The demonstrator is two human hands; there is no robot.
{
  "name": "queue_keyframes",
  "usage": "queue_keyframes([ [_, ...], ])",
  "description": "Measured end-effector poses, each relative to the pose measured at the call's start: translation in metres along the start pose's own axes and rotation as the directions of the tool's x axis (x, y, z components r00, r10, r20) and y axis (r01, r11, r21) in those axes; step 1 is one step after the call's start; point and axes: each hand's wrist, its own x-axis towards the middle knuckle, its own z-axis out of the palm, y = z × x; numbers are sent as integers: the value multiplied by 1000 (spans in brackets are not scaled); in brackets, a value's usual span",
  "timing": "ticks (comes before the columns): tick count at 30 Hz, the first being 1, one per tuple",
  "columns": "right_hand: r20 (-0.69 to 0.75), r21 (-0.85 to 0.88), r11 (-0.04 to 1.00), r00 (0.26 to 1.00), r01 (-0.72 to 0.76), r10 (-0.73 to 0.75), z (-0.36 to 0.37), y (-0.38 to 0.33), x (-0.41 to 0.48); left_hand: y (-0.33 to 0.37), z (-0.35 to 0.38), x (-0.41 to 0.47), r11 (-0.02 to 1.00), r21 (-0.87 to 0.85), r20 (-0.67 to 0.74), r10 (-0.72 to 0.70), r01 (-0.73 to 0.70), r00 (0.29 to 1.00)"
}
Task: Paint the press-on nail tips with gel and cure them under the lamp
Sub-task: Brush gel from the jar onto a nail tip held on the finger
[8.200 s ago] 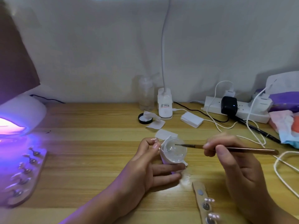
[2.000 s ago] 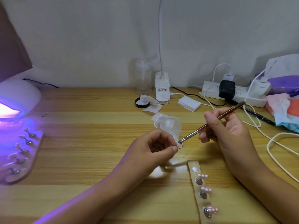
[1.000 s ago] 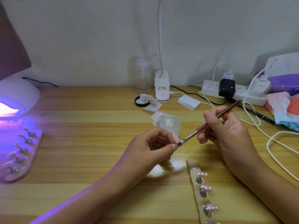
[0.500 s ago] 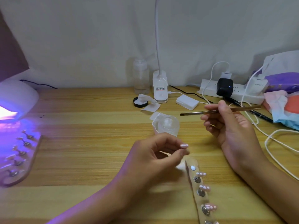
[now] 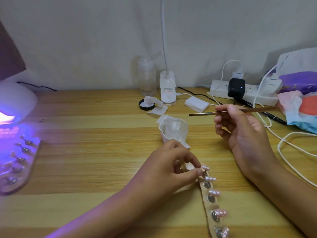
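Nail tip going back onto the holder strip, brush lifted clear.

Nearest you, your left hand [image 5: 173,166] pinches a glossy pale-pink press-on nail tip [image 5: 205,168] on its metal stand at the far end of the tan wooden holder strip [image 5: 209,206]; seat it, then let go. Your right hand [image 5: 240,129] grips the thin brown gel brush [image 5: 223,112], which likely reloads from the clear gel jar [image 5: 176,128]. The glowing white curing lamp [image 5: 15,107] waits far left. Labels on the white desk-lamp base [image 5: 167,91] and the white charger [image 5: 272,84] are unreadable.
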Motion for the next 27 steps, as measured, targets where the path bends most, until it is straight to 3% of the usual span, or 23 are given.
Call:
queue_keyframes([
  [10, 36, -26, 1000, 999, 18, -17, -4, 4, 1, 3, 14, -8, 997, 81, -7, 9, -9, 1000],
  [13, 26, -32, 999, 999, 25, -24, -4, 5, 1, 4, 13, -6, 999, 11, 1, -30, 30, 1000],
  [18, -45, -14, 998, 998, 54, -54, -5, 5, 3, 3, -2, -9, 977, -204, 162, -24, 57, 986],
  [21, -49, -30, 997, 996, 73, -74, -5, 5, 3, 4, -6, -8, 933, -360, -34, -12, -1, 999],
  [24, -28, -70, 992, 994, 107, -110, -3, 5, 0, 1, -11, -4, 819, -564, -329, -107, -104, 938],
  [27, 29, -142, 976, 987, 163, -161, 0, 3, -4, -7, -15, 0, 803, -591, -406, -212, -78, 889],
])
